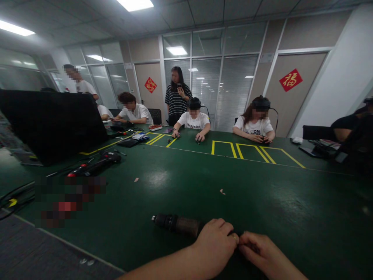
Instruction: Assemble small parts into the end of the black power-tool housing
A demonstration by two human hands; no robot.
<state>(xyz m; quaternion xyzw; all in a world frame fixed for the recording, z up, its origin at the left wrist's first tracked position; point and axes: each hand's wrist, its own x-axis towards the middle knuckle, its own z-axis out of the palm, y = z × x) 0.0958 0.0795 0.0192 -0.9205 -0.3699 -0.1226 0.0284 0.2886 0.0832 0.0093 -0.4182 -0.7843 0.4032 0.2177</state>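
1. Power drill (177, 224): it is laid on the green table (180, 177), its chuck pointed to the left, its rear end hidden behind the left hand (215, 245).
2. The left fingers are curled downward beside the drill; whether it is gripped or only neighboured cannot be told.
3. The right hand (262, 252) is held close against the left, its fingers bent and their tips brought together; whether anything is pinched there cannot be made out.
4. Beyond the hands, two small pale scraps (222, 191) are scattered on the tabletop.
5. To the left, a black-and-red tool (96, 165) is set down near some dark cables (17, 194), and a large black panel (52, 124) is stood behind it.
6. Across the table, yellow tape outlines (237, 149) are marked, and small objects are handled by two seated co-workers in headsets.
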